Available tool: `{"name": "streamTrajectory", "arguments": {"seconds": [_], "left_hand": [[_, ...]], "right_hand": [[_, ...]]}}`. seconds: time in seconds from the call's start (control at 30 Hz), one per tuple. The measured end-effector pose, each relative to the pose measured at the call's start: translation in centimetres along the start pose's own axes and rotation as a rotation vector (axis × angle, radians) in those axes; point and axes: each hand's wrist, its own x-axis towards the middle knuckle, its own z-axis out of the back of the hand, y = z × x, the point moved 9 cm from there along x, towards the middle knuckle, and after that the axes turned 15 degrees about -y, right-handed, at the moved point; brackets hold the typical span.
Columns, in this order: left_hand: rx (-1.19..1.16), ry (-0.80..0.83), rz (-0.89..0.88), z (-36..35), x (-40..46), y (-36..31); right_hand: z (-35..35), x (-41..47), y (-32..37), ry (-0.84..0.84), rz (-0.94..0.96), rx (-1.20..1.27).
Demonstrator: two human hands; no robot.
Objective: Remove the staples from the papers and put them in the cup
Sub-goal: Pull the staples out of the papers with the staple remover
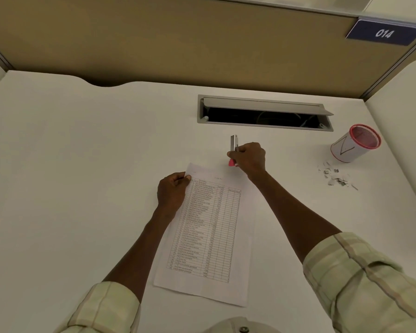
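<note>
A white surface (81,164) inside a tan-walled cubicle, seen from above by the person working at it. A printed sheet of papers (207,236) lies in the middle, a long table of text running down it, its top end pointing far and slightly right. The left hand (172,192) rests on the upper left edge of the papers, fingers (186,177) curled and pinching the top left corner. The right hand (249,157) is just beyond the top right of the papers, fingers closed around a small tool (233,150) (silver metal at its far end, pink at its near end); whether it touches the papers cannot be told. Both forearms are bare below pale checked sleeves.

Far right on the surface stands a cup (354,144), white with a red rim and red mesh inside, tilted in this wide view. Near it, just to its near side, lies a scatter of staples and paper scraps (336,175). A grey cable hatch (264,112) sits open at the far edge. A blue sign (383,33) on the wall reads 014.
</note>
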Motion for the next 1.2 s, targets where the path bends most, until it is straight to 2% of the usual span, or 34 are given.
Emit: {"name": "streamTrajectory", "arguments": {"seconds": [0.23, 0.53, 0.63, 0.77, 0.87, 0.97, 1.07, 1.2], "left_hand": [[-0.033, 0.016, 0.031, -0.1, -0.2, -0.3], [-0.086, 0.073, 0.049, -0.5, -0.2, -0.2], [-0.143, 0.105, 0.073, -0.2, -0.5, -0.6], [-0.248, 0.154, 0.129, 0.7, -0.5, -0.6], [-0.323, 0.204, 0.153, 1.5, -0.7, -0.8], [-0.382, 0.252, 0.154, 2.0, -1.3, -1.5], [-0.405, 0.271, 0.144, 2.3, -2.0, -2.5], [-0.452, 0.274, 0.154, 2.4, -2.3, -4.0]], "right_hand": [[3.0, 1.2, -3.3, -0.131, 0.049, -0.275], [3.2, 1.2, -4.7, -0.12, 0.036, -0.288], [3.6, 0.8, -4.3, -0.159, 0.123, -0.331], [5.7, -2.5, -1.6, -0.227, 0.235, -0.072], [6.0, -5.1, -1.5, -0.152, 0.172, 0.086], [4.4, -7.6, -3.3, 0.102, -0.039, 0.27], [3.0, -10.2, -4.1, 0.318, -0.169, 0.477], [3.4, -11.0, -3.9, 0.316, -0.202, 0.548]]}}
